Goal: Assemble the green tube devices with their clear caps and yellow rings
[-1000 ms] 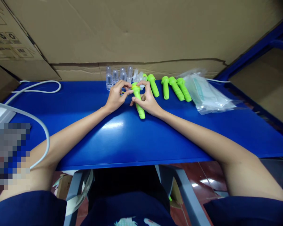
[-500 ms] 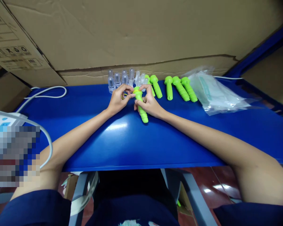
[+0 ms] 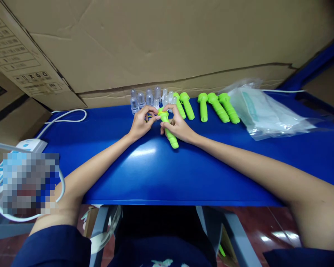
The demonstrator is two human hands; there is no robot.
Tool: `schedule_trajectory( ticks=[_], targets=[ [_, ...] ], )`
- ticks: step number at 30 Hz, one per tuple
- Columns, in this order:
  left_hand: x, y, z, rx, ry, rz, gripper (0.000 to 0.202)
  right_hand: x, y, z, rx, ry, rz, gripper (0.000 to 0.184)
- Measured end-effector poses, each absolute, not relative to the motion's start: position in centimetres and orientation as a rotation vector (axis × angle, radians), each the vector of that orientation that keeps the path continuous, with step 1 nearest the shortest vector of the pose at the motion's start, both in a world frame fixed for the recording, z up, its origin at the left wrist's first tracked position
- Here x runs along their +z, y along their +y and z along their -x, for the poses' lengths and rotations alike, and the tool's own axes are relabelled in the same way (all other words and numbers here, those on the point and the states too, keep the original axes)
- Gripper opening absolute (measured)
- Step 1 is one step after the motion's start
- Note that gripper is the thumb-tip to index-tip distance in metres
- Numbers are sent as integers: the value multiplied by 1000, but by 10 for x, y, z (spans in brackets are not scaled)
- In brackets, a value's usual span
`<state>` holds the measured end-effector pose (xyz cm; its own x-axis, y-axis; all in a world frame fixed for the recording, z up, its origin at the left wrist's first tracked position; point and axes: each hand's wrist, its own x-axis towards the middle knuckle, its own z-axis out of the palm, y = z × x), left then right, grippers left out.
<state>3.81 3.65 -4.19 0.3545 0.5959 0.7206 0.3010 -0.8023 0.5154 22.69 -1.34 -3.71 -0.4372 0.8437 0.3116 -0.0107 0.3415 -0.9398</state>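
My right hand (image 3: 179, 126) is wrapped round a lime-green ribbed plastic handle (image 3: 172, 139), its narrow end pointing down toward me. Thumb and fingers of my left hand (image 3: 143, 122) pinch at a yellow ring (image 3: 161, 113) around the handle's wide top end. Another bit of yellow, perhaps a second ring (image 3: 148, 118), shows under the left fingers; most of it is hidden. Just behind the hands stand several clear plastic bottle-shaped pieces (image 3: 149, 98). More green handles (image 3: 187, 105) lie to the right of them, wide ends toward the back.
A clear plastic bag (image 3: 263, 111) with pale contents lies at the right on the blue table (image 3: 183, 178). At the left are a white power strip (image 3: 30, 145), a looped white cable (image 3: 72, 115) and a pixelated patch. Cardboard (image 3: 167, 44) walls the back.
The whole view has shifted slightly, so things sit a little further right and lower. Both hands keep their hold on the green handle and its yellow ring, with only slight finger movement.
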Motion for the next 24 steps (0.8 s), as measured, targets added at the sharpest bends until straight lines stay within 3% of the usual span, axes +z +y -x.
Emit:
schedule_trajectory(
  ticks=[17,24],
  targets=[
    [-43,36,-39,1397,856,-2353,24,-41,-14,-227,1131,-1716,778,43],
    [-40,31,-39,1481,684,-2471,12,-44,-12,-227,1126,-1694,768,44]
  ],
)
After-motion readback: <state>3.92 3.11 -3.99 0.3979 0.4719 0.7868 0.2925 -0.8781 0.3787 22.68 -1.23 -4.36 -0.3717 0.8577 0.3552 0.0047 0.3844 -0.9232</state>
